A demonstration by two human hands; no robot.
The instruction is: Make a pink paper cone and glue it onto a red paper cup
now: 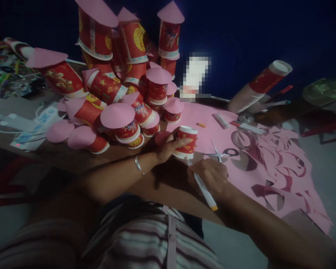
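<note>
My left hand (167, 148) is closed around a red paper cup (187, 142) with gold patterns and white ends. In my right hand (211, 173) is a white marker (204, 189) with an orange end, slanting down toward my body. Its upper tip reaches the lower edge of the cup; whether it touches cannot be made out. A small orange cap (201, 124) lies on the pink paper (192, 112) beyond the cup. Just right of my hands lie open scissors (219, 155). A round pink piece (162, 138) shows behind my left wrist.
Red cups with pink cone tops (119, 117) crowd the left and back, some stacked. Cut pink scraps (285, 160) spread right, near a glue stick (220, 121) and markers (248, 127). A tall cup stack (264, 80) leans at the back right. A power strip (35, 129) lies left.
</note>
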